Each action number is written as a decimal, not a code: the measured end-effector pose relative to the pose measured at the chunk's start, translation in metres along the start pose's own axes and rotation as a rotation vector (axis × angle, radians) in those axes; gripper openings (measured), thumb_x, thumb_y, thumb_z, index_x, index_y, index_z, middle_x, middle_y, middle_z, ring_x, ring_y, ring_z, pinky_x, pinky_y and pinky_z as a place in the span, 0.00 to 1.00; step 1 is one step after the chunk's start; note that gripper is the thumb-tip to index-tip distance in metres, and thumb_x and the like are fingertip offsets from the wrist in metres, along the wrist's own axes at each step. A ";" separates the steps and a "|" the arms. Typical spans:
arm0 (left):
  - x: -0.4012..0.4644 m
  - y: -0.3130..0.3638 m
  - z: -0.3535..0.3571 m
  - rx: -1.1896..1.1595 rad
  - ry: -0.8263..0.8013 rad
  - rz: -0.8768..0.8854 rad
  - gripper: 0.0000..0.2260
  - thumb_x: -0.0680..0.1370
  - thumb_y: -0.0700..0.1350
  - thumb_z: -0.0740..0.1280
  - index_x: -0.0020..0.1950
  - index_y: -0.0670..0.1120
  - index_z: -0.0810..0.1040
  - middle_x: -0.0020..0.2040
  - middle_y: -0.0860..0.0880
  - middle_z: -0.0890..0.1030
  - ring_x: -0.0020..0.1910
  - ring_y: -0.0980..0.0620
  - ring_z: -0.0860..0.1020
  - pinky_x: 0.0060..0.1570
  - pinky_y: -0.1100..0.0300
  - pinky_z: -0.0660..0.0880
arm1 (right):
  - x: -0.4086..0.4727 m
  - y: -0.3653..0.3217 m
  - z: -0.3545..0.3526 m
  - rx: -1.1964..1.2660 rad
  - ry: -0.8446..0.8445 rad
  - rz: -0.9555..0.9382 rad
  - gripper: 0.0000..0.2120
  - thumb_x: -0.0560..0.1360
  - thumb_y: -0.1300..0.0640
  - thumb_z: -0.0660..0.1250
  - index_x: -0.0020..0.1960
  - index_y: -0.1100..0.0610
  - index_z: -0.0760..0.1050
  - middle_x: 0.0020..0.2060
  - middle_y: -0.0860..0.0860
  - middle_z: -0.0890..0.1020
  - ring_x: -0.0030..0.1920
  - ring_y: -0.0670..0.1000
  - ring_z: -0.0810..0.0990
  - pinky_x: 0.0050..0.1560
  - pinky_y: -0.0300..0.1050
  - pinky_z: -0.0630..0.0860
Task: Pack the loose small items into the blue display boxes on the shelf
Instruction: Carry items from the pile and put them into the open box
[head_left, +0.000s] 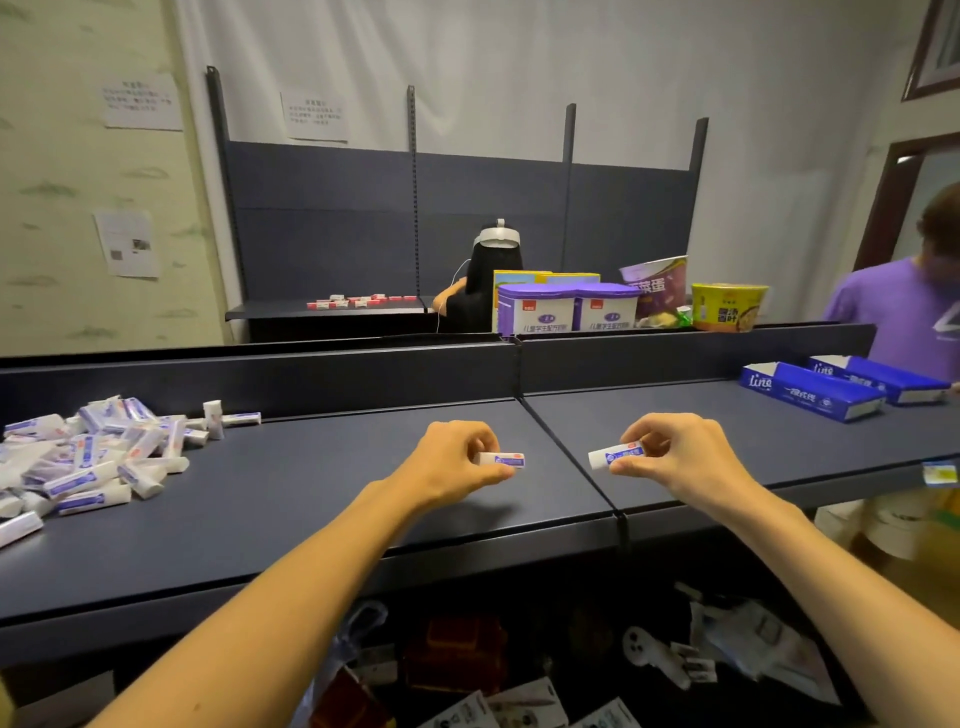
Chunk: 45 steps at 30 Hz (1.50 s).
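Observation:
My left hand (457, 460) pinches a small white packet with blue print (503, 459) just above the dark shelf (322, 483), near its middle. My right hand (675, 454) pinches a second small packet (613, 456) a little to the right of the shelf seam. A pile of several loose packets (88, 457) lies at the shelf's left end. Two blue display boxes, the nearer one (815, 395) and the farther one (883, 379), lie side by side at the far right of the shelf.
A low back rail (363, 371) runs behind the shelf. Purple tins (566, 309), a yellow bowl (727, 306) and a snack bag stand beyond it. A person in a purple shirt (904, 312) stands at the right. Bags and cartons lie under the shelf.

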<state>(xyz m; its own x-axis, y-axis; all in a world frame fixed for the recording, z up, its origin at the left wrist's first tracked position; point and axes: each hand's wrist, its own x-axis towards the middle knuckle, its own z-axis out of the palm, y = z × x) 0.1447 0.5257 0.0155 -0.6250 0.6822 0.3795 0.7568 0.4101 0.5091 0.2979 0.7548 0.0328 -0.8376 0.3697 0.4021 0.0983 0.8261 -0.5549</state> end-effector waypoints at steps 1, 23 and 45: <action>0.009 0.002 0.008 0.022 -0.006 0.012 0.11 0.73 0.54 0.72 0.46 0.47 0.80 0.40 0.52 0.79 0.36 0.57 0.74 0.33 0.71 0.67 | 0.004 0.010 -0.003 -0.016 -0.005 0.000 0.13 0.65 0.49 0.77 0.46 0.51 0.80 0.42 0.49 0.83 0.43 0.49 0.81 0.42 0.42 0.80; 0.246 0.109 0.181 0.136 -0.077 0.137 0.14 0.74 0.55 0.70 0.53 0.47 0.79 0.51 0.47 0.82 0.44 0.49 0.78 0.46 0.53 0.78 | 0.130 0.235 -0.137 -0.129 0.117 0.002 0.07 0.67 0.60 0.76 0.42 0.52 0.80 0.34 0.48 0.81 0.35 0.45 0.78 0.33 0.32 0.72; 0.346 0.245 0.325 0.212 0.030 -0.063 0.14 0.75 0.57 0.66 0.55 0.50 0.79 0.53 0.49 0.81 0.45 0.52 0.77 0.46 0.53 0.78 | 0.205 0.444 -0.251 -0.049 -0.010 -0.122 0.08 0.69 0.56 0.75 0.47 0.52 0.79 0.42 0.53 0.80 0.41 0.48 0.74 0.35 0.36 0.69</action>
<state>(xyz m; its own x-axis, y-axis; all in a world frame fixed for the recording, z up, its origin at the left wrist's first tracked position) 0.1761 1.0591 0.0203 -0.6751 0.6342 0.3769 0.7376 0.5713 0.3600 0.3042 1.3043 0.0513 -0.8505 0.2614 0.4565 0.0215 0.8843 -0.4664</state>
